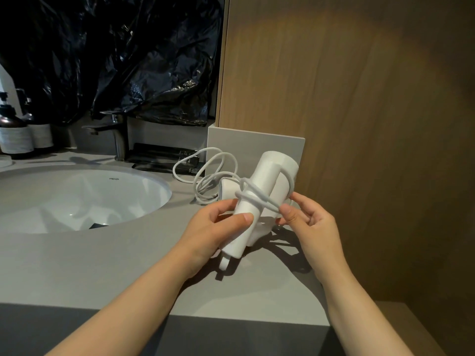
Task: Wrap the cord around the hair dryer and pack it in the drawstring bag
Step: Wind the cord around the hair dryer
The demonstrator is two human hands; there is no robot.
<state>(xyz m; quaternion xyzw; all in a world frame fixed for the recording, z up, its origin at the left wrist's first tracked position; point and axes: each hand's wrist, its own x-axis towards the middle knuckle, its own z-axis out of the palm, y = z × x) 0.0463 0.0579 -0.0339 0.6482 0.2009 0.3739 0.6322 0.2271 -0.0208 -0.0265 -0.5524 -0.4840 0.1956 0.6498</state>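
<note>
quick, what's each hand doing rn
Left hand: grips the hair dryer by its handle.
Right hand: pinches the cord looped round the dryer.

One head-worn camera looked forward and down from close above the counter's (77,265) near edge toward its back edge, the sink (77,196) at the left, a wooden wall (359,124) at the right

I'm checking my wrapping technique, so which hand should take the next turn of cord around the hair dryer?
Right, probably. The right hand pinches the cord by the handle; the left hand grips the hair dryer and must steady it.
</note>
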